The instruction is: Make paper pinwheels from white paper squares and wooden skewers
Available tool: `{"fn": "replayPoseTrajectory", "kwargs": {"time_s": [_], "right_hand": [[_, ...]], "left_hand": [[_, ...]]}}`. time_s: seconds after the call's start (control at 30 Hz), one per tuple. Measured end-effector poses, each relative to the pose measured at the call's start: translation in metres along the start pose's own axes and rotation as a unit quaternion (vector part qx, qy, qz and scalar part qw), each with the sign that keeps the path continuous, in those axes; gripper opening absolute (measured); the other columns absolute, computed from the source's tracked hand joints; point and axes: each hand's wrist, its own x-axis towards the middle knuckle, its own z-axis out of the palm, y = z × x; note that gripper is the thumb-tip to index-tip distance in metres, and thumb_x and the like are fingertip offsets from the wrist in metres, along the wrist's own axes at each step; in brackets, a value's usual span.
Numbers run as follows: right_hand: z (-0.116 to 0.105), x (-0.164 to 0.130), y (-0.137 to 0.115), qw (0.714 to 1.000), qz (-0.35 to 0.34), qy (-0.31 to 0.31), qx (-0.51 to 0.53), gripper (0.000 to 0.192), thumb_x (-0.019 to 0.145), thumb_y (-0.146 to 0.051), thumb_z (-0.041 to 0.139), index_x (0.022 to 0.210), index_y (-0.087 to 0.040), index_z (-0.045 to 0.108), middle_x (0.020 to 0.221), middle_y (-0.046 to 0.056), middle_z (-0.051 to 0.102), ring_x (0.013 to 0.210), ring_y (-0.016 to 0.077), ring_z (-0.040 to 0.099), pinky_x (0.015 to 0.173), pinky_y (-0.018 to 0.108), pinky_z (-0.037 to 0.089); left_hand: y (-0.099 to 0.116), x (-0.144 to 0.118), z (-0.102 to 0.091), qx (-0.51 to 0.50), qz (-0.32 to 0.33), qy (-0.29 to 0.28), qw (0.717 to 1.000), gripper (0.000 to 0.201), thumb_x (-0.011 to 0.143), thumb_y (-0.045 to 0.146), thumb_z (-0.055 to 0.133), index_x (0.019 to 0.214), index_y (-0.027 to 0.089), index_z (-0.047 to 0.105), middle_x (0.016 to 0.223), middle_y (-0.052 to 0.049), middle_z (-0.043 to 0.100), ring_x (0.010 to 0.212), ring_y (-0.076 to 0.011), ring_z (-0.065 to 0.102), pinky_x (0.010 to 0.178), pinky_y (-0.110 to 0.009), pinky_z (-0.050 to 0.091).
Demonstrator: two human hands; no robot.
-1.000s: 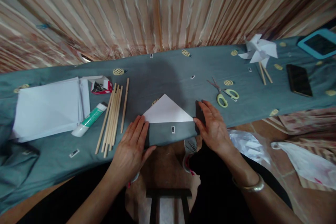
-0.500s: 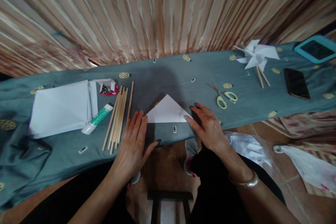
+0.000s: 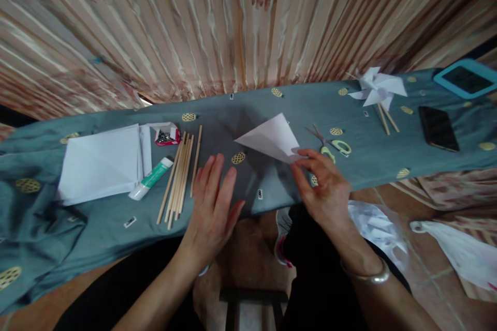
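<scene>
A white sheet of paper folded into a triangle (image 3: 269, 138) is tilted above the cloth, one corner pinched by my right hand (image 3: 320, 181). My left hand (image 3: 213, 207) is apart from the paper, fingers spread, over the front of the table with nothing in it. Just left of that hand lie several wooden sticks (image 3: 179, 178) in a bundle, one a little away from the others. Scissors with light green handles (image 3: 328, 144) rest close beyond my right hand.
On the left are a stack of white paper (image 3: 101, 163), a green-and-white glue tube (image 3: 150, 178) and a red box of small metal pieces (image 3: 166, 134). To the right lie paper pinwheels (image 3: 378, 88), a black phone (image 3: 438, 128) and a blue-framed tablet (image 3: 468, 78). A curtain hangs behind.
My right hand has lifted and turned the folded paper, which was flat with its long edge facing me. My left hand has come away from the paper's left corner.
</scene>
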Motion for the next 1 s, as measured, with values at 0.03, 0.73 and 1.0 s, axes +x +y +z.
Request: {"fn": "replayPoseTrajectory", "kwargs": {"time_s": [0.03,0.73,1.0], "right_hand": [[-0.001,-0.002,-0.002,0.999,-0.029,-0.004,-0.016,0.011,0.093,-0.021,0.057,0.091,-0.017,0.067,0.11,0.012,0.072,0.102,0.0238,0.068,0.091,0.041,0.055],[0.012,-0.03,-0.03,0.963,-0.15,-0.222,-0.023,0.026,0.09,-0.017,0.052,0.11,-0.007,0.066,0.116,0.017,0.069,0.102,0.0296,0.063,0.089,0.046,0.054],[0.013,-0.021,0.002,0.948,-0.176,-0.246,-0.101,0.049,0.089,-0.004,0.04,0.136,-0.012,0.053,0.149,0.02,0.045,0.141,0.0358,0.035,0.101,0.055,0.042]], "left_hand": [[0.002,-0.001,0.001,0.008,0.007,-0.003,1.0,0.091,0.088,0.012,0.061,0.156,0.02,0.001,0.163,-0.019,0.016,0.151,-0.0309,0.015,0.117,-0.055,0.03],[-0.023,-0.003,0.009,0.032,0.036,-0.038,0.998,0.014,0.091,0.013,0.059,0.095,0.021,0.069,0.102,0.0,0.077,0.115,-0.0257,0.065,0.119,-0.064,-0.006],[-0.031,-0.009,0.006,-0.016,0.058,-0.033,0.998,0.017,0.092,0.009,0.054,0.103,0.015,0.067,0.105,-0.008,0.076,0.102,-0.0226,0.072,0.121,-0.061,0.015]]}}
